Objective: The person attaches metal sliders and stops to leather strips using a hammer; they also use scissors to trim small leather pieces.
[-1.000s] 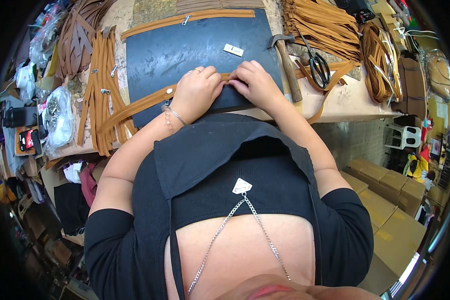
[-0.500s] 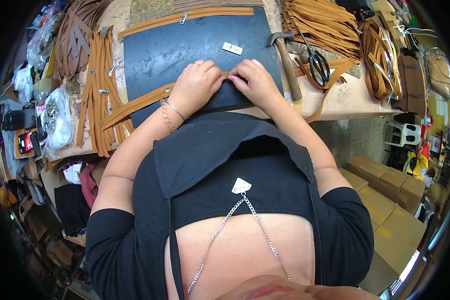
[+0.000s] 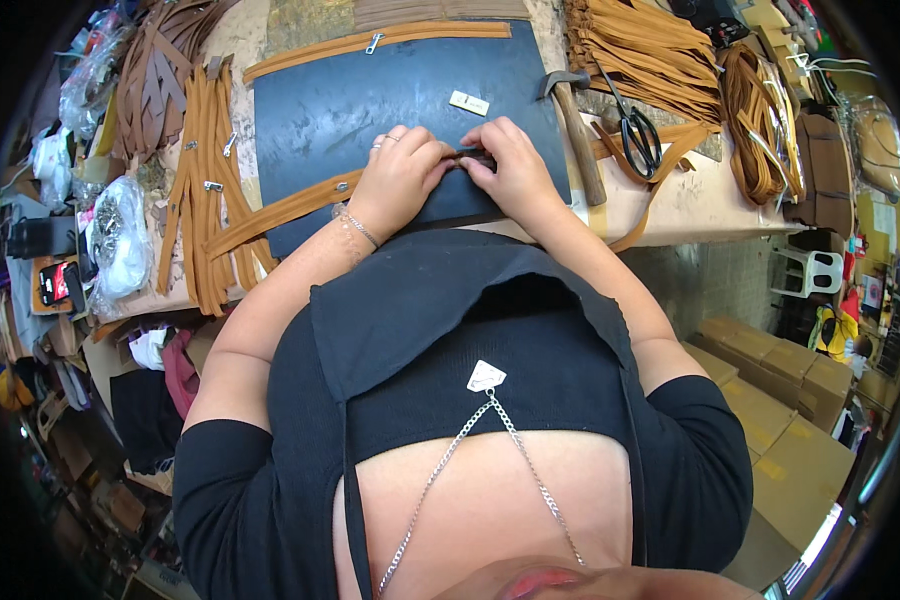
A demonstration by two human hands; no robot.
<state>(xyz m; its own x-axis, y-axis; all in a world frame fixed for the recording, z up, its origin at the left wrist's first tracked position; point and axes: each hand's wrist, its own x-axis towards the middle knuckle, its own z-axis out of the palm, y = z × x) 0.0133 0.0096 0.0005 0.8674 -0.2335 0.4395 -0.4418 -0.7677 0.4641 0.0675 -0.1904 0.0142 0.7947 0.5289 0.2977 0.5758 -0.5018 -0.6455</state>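
My left hand [image 3: 398,180] is closed in a pinch over the near edge of a dark sheet [image 3: 340,100]. A tan zipper [image 3: 280,212] with a metal pull runs from the left, along that edge and under this hand. Close beside it, my right hand [image 3: 518,178] pinches a narrow dark piece [image 3: 478,156] between thumb and fingers. The fingertips of both hands almost meet there; how the dark piece joins the zipper is hidden. A second tan zipper [image 3: 400,38] lies along the sheet's far edge. A small pale label [image 3: 469,103] rests on the sheet.
Right of the sheet lie a hammer [image 3: 577,140], black-handled scissors [image 3: 639,140] and a pile of tan strips [image 3: 642,55]. More tan zippers [image 3: 205,180] hang over the table's left side, near a clear plastic bag [image 3: 120,240]. Cardboard boxes [image 3: 790,450] stand low at right.
The fingertips have shifted slightly nearer to me, and a dark piece now shows between them where a tan bit showed before. The view has moved slightly.
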